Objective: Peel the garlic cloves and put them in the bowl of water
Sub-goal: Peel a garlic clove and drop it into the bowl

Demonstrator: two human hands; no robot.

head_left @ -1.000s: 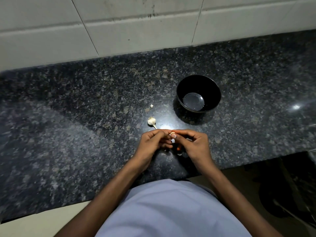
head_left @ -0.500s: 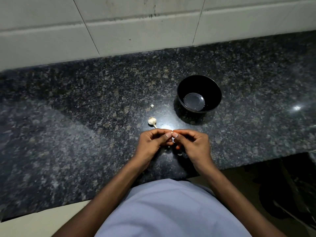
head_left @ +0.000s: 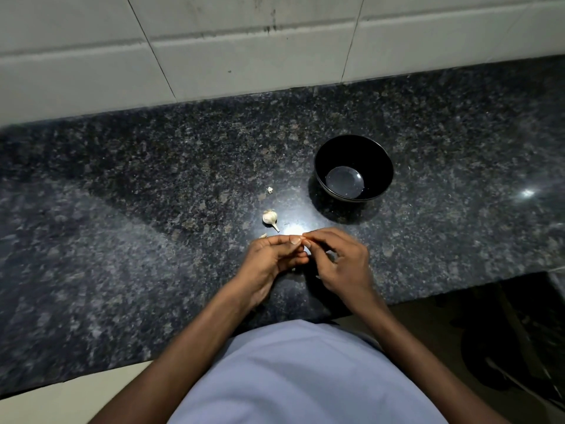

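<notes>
Head view: black bowl (head_left: 353, 166) holds shallow water; both hands (head_left: 308, 258) pinch a mostly hidden garlic clove (head_left: 306, 243).

Dim room; glare spots shine on the counter (head_left: 122, 240), a broad shadow crosses its left, and edges bow from the wide lens.

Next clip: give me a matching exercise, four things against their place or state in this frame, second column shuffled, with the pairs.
Things:
1. round black bowl
2. white garlic bulb
3. small papery peel scrap
4. left hand

Places or states:
A. lies between the bulb and the wall
B. fingertips meet the right hand's
C. holds water
D. lies just beyond the hands, stem toward them

Pairs: 1-C, 2-D, 3-A, 4-B
</notes>
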